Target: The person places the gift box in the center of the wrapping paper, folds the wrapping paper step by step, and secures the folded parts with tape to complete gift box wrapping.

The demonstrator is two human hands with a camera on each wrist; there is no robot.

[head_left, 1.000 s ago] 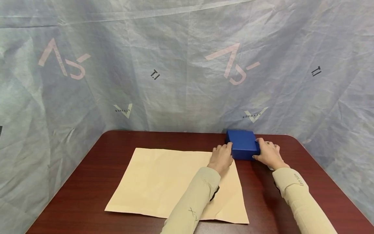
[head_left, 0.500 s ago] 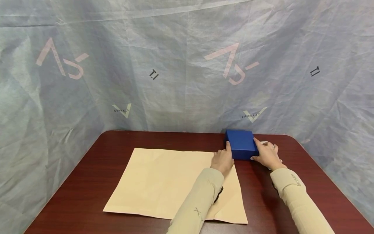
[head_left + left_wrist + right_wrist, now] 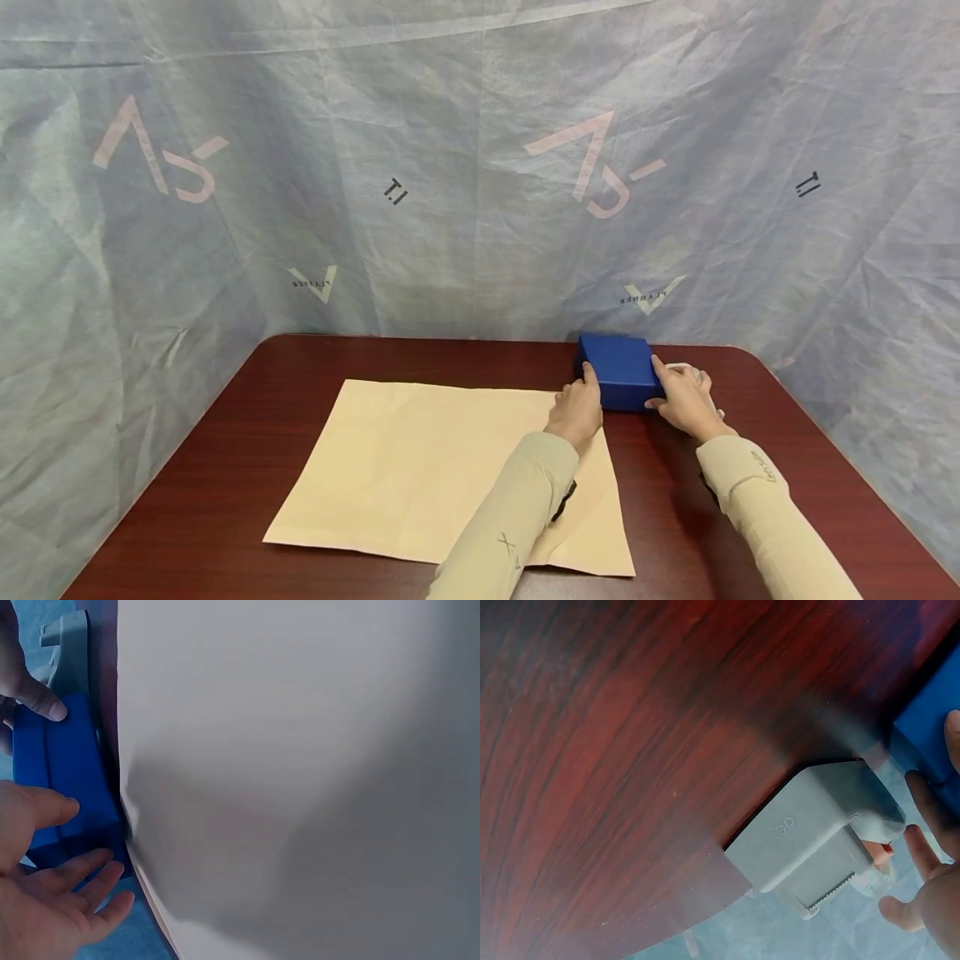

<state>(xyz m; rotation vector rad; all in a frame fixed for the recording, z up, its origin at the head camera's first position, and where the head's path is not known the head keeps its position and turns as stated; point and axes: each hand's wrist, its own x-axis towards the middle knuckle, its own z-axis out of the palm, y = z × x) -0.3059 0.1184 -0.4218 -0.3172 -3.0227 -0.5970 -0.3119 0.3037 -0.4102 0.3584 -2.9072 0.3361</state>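
At the table's back right sits a blue box [image 3: 618, 362], with a hand at each end. My left hand [image 3: 576, 408] holds its left end, the index finger stretched along the upper edge; in the left wrist view the other fingers [image 3: 94, 881] are loosely spread by the box's end. My right hand [image 3: 684, 398] holds the right end, thumb at the front and index finger at the upper edge. Just beyond its remaining fingers stands a grey tape dispenser [image 3: 802, 825] with a toothed cutter, mostly hidden by that hand in the head view.
A large cream sheet of paper [image 3: 427, 467] lies flat on the dark red table [image 3: 217, 467], partly under my left forearm. Grey printed cloth [image 3: 465, 250] hangs behind and along the sides of the table.
My left index finger has straightened along the box's upper edge, and that hand has shifted slightly right. My right fingers have shifted a little, showing more of the tape dispenser. The box barely moves.
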